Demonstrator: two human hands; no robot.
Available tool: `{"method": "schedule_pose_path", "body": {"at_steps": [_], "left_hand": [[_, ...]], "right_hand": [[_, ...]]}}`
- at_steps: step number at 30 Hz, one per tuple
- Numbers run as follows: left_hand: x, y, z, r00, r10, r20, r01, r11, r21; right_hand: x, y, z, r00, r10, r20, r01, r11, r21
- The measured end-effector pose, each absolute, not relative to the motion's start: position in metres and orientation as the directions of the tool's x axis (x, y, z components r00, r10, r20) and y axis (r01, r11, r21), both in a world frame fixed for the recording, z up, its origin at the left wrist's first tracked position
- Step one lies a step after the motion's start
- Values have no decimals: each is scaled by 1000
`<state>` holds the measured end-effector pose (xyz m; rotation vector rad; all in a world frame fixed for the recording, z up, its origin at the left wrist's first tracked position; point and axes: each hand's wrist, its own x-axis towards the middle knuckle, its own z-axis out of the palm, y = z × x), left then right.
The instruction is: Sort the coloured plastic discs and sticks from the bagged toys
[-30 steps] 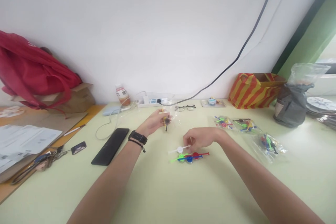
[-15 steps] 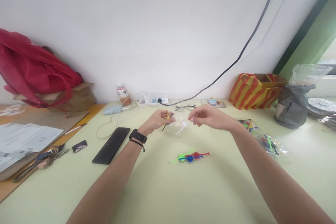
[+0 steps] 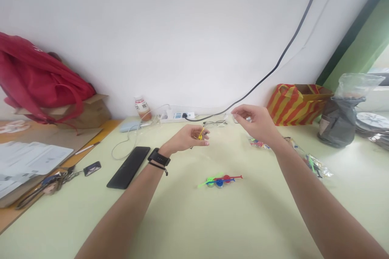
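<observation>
My left hand pinches a small yellow plastic piece, with a dark piece partly hidden among the fingers. To the right, my right hand is raised near the back of the table, its fingertips pressed together. A pale bit shows by those fingertips, too small and blurred to name. Below and between the hands lie green, blue and red plastic pieces, each with a round disc and a thin stem, side by side on the table.
Clear bags of coloured pieces lie by my right forearm. A black phone-like slab rests left of my watch. Behind stand a power strip, glasses, a bottle and a striped bag.
My right hand has moved up and right, away from my left hand, and the clear wrapper and white piece between them are gone from there. My left hand has shifted slightly right.
</observation>
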<state>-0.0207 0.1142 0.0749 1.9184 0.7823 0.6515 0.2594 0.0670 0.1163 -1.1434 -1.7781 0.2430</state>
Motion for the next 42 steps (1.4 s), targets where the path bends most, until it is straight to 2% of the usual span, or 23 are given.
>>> {"method": "schedule_pose_path", "body": {"at_steps": [4, 10, 27, 31, 34, 38, 42], "left_hand": [[-21, 114, 77, 645, 755, 122, 271, -375, 886], [-21, 113, 79, 643, 755, 130, 272, -384, 883], [-26, 116, 82, 607, 782, 142, 291, -385, 876], [-28, 118, 81, 580, 802, 144, 303, -376, 876], [-29, 120, 80, 563, 812, 155, 315, -384, 868], [-30, 121, 78, 565, 809, 163, 327, -401, 856], [-30, 121, 78, 559, 812, 168, 331, -404, 853]], "right_hand": [[255, 62, 119, -186, 788, 586, 637, 551, -539], [254, 62, 119, -317, 847, 426, 729, 506, -462], [259, 64, 115, -324, 870, 371, 687, 486, -540], [262, 63, 117, -349, 914, 207, 715, 403, -571], [263, 68, 109, -457, 886, 79, 728, 423, -539], [255, 74, 96, -590, 805, 62, 659, 525, -539], [240, 72, 88, -566, 824, -7, 692, 470, -548]]}}
